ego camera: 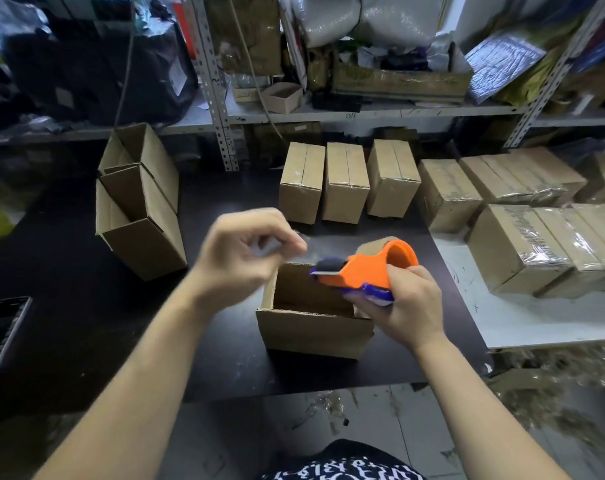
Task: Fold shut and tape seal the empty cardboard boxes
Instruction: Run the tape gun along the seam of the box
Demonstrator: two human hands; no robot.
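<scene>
**Open box, tape already pulled: a few ways this goes sideways**

So here's where we are. The open box [313, 329] sits dead centre in the frame on the dark table [86, 341]. Its top is not folded shut, and we can see straight down inside.

The right hand [410, 308] has its fingers wrapped round the orange tape dispenser [361, 273], held right over the box's far right corner. The left hand [245, 252] is just left of the dispenser nose. Its thumb and fingertips are pinched together on what looks like the loose end of the clear tape [313, 244]. It's blurry there, so we're not certain.

What we'd worry about:

- Tape is out before the flaps are down. With both hands busy, that loose strip will probably fold back and stick to itself, or grab the box rim.
- The box is empty and light, so any tug on stuck tape could drag or tip it.
- The pinching fingertips are close to the cutter edge.

The sealed boxes [346, 183] line the upper middle and right of the frame.
</scene>
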